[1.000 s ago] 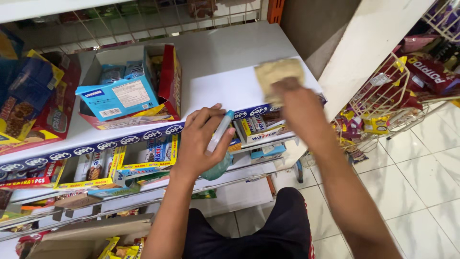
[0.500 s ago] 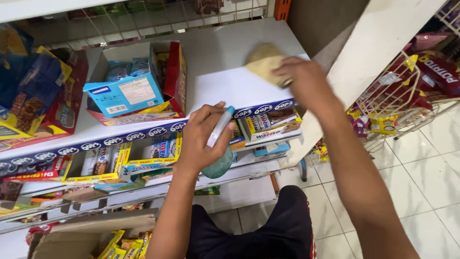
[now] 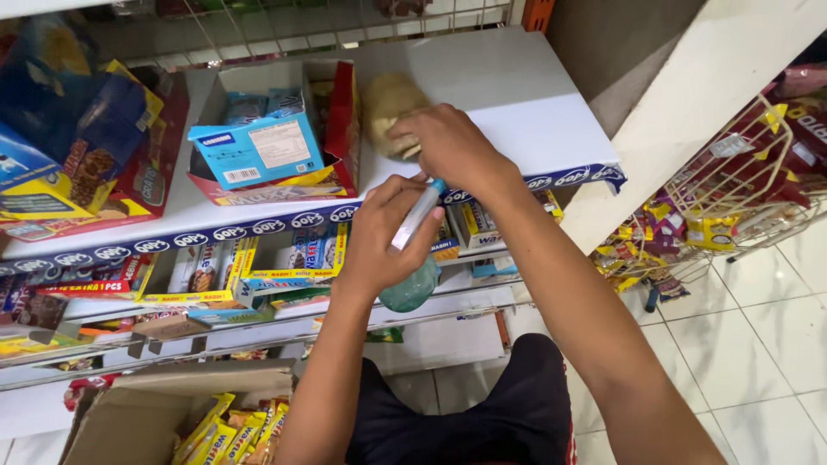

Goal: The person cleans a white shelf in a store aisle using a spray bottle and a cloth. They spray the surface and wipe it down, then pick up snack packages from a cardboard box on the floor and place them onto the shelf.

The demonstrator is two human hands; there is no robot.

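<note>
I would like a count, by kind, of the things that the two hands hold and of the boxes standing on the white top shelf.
Cloth, under the right hand: 1
Spray bottle, in the left hand: 1
Red display box on the shelf: 1
Light blue box inside the red one: 1
Blue and yellow box at far left: 1
Total: 5

White shop shelf (image 3: 534, 112), wire rack (image 3: 732, 172), pale tiled floor (image 3: 758, 344), seemingly artificial light
</note>
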